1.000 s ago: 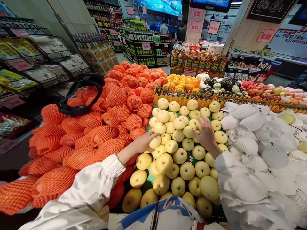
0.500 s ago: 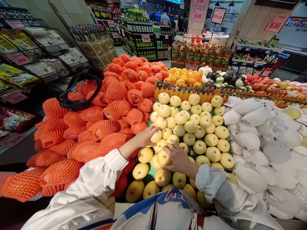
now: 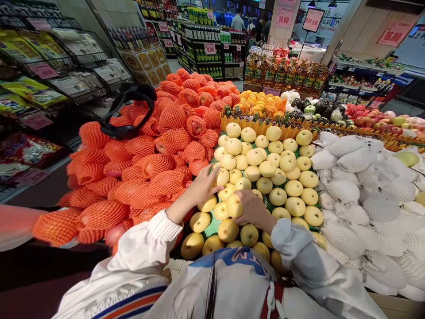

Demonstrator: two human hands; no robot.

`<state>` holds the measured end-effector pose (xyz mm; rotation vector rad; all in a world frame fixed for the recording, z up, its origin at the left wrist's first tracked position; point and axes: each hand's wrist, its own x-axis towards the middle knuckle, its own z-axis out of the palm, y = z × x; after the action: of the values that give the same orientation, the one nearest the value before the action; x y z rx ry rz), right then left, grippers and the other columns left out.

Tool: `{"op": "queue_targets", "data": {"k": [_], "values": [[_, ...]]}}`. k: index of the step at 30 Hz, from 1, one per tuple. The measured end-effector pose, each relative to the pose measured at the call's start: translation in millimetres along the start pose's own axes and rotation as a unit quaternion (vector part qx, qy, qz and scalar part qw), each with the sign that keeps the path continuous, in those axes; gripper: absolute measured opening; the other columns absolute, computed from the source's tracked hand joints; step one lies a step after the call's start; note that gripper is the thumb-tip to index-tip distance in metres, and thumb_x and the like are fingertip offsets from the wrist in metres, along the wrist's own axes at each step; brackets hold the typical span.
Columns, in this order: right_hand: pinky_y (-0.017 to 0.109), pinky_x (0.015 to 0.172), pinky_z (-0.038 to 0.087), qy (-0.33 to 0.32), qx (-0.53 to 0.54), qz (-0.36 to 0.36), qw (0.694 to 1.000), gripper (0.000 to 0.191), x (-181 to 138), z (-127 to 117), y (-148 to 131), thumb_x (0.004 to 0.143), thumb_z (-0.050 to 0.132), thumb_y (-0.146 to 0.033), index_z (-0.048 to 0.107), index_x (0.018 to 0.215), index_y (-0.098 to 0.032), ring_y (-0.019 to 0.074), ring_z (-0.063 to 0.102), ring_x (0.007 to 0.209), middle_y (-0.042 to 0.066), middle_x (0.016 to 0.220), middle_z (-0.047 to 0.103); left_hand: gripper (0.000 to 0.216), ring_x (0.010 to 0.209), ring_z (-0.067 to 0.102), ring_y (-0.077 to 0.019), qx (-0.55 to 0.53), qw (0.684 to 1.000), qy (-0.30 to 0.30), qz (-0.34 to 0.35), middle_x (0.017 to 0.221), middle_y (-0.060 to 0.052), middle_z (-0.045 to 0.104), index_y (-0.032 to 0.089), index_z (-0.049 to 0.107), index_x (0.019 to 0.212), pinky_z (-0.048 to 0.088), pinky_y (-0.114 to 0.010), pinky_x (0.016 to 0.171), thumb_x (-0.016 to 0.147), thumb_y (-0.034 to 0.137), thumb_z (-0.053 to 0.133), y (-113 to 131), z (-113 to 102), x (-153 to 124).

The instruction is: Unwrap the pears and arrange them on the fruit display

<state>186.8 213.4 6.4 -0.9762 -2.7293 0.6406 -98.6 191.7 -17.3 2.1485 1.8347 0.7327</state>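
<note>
A heap of yellow pears (image 3: 270,175) lies on green matting in front of me. My left hand (image 3: 201,188) reaches over the heap's left edge, fingers spread and resting on a pear (image 3: 222,177). My right hand (image 3: 251,208) sits lower in the heap, fingers curled around one yellow pear (image 3: 234,205) that it holds just above its neighbours. Both arms wear white sleeves.
Fruit in orange foam nets (image 3: 156,155) is piled to the left, with a black looped strap (image 3: 128,110) lying on it. Fruit in white foam nets (image 3: 361,186) fills the right. Oranges (image 3: 257,105), oil bottles (image 3: 285,75) and shelving stand behind. People stand far back.
My right hand came down from the upper right of the pears to the lower middle and closed on one pear. My left hand stayed at the left edge, fingers spreading.
</note>
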Motion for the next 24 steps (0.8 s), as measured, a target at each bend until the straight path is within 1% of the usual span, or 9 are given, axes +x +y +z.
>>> {"op": "queue_targets", "data": {"k": [3, 6, 9, 10, 12, 15, 17, 21, 24], "values": [[0.052, 0.111, 0.057, 0.064, 0.034, 0.045, 0.996, 0.083, -29.2, -22.9, 3.8, 0.071, 0.094, -0.033, 0.057, 0.143, -0.017, 0.0342, 0.064, 0.127, 0.015, 0.140, 0.065, 0.064, 0.155, 0.045, -0.0412, -0.039, 0.997, 0.057, -0.020, 0.164, -0.022, 0.049, 0.018, 0.055, 0.158, 0.035, -0.066, 0.131, 0.108, 0.056, 0.059, 20.9, -15.5, -45.8], [0.053, 0.112, 0.056, 0.118, 0.060, 0.067, 0.989, 0.082, -60.6, -27.5, -4.3, 0.069, 0.093, -0.032, 0.057, 0.142, -0.018, 0.0356, 0.064, 0.128, 0.016, 0.139, 0.066, 0.050, 0.142, 0.060, -0.0341, -0.207, 0.977, 0.027, -0.041, 0.152, -0.018, 0.062, 0.019, 0.065, 0.145, 0.046, -0.058, 0.125, 0.108, 0.052, 0.059, 57.4, -7.3, -98.9], [0.054, 0.111, 0.057, 0.111, 0.085, 0.056, 0.989, 0.081, -80.7, -2.0, -33.7, 0.069, 0.092, -0.031, 0.059, 0.142, -0.020, 0.0360, 0.065, 0.125, 0.015, 0.136, 0.068, 0.082, 0.127, 0.071, -0.0306, -0.422, 0.900, -0.082, -0.074, 0.157, -0.021, 0.059, 0.020, 0.043, 0.166, 0.061, -0.049, 0.107, 0.098, 0.054, 0.074, 98.0, 22.7, -137.4], [0.054, 0.112, 0.056, 0.100, 0.093, 0.049, 0.989, 0.080, -84.5, 11.5, -46.4, 0.070, 0.090, -0.030, 0.060, 0.143, -0.020, 0.0360, 0.065, 0.126, 0.015, 0.137, 0.068, 0.098, 0.132, 0.069, -0.0322, -0.445, 0.887, -0.091, -0.084, 0.163, -0.021, 0.054, 0.022, 0.036, 0.171, 0.060, -0.048, 0.109, 0.090, 0.053, 0.083, 107.7, 33.2, -145.5], [0.056, 0.118, 0.052, 0.080, 0.105, 0.037, 0.991, 0.077, -88.9, 40.5, -70.1, 0.076, 0.085, -0.028, 0.059, 0.148, -0.020, 0.0365, 0.062, 0.134, 0.017, 0.145, 0.065, 0.107, 0.146, 0.059, -0.0354, -0.450, 0.883, -0.067, -0.112, 0.168, -0.020, 0.050, 0.022, 0.038, 0.169, 0.053, -0.051, 0.120, 0.080, 0.050, 0.090, 115.9, 49.7, -156.6], [0.060, 0.127, 0.044, 0.055, 0.119, 0.010, 0.991, 0.089, -92.7, 72.9, -85.2, 0.082, 0.085, -0.033, 0.049, 0.163, -0.023, 0.0376, 0.049, 0.152, 0.017, 0.164, 0.052, 0.090, 0.151, 0.055, -0.0360, -0.407, 0.902, -0.021, -0.141, 0.162, -0.017, 0.056, 0.021, 0.050, 0.155, 0.044, -0.053, 0.129, 0.077, 0.047, 0.088, 99.5, 59.3, -167.8], [0.061, 0.129, 0.042, 0.099, 0.113, 0.026, 0.988, 0.095, -95.7, 80.7, -75.1, 0.086, 0.086, -0.044, 0.044, 0.168, -0.023, 0.0379, 0.044, 0.157, 0.017, 0.169, 0.048, 0.086, 0.148, 0.057, -0.0361, -0.350, 0.924, 0.002, -0.152, 0.158, -0.017, 0.058, 0.021, 0.050, 0.150, 0.043, -0.055, 0.129, 0.078, 0.049, 0.086, 78.3, 59.1, -175.3], [0.067, 0.122, 0.043, 0.311, 0.013, 0.187, 0.932, 0.059, -103.3, 74.9, -23.8, 0.100, 0.068, -0.044, 0.060, 0.152, -0.016, 0.0404, 0.053, 0.142, 0.022, 0.150, 0.062, 0.089, 0.144, 0.060, -0.0398, -0.215, 0.963, -0.001, -0.163, 0.156, -0.019, 0.059, 0.020, 0.046, 0.150, 0.048, -0.057, 0.122, 0.078, 0.054, 0.084, 46.5, 56.4, -185.7], [0.064, 0.112, 0.049, 0.284, -0.066, 0.235, 0.927, 0.043, -106.4, 72.3, 6.4, 0.094, 0.071, -0.036, 0.071, 0.133, -0.018, 0.0412, 0.056, 0.127, 0.019, 0.131, 0.071, 0.086, 0.130, 0.068, -0.0402, -0.156, 0.971, -0.051, -0.172, 0.150, -0.020, 0.062, 0.019, 0.044, 0.150, 0.059, -0.055, 0.104, 0.080, 0.052, 0.082, 41.1, 54.0, -184.7]]}}
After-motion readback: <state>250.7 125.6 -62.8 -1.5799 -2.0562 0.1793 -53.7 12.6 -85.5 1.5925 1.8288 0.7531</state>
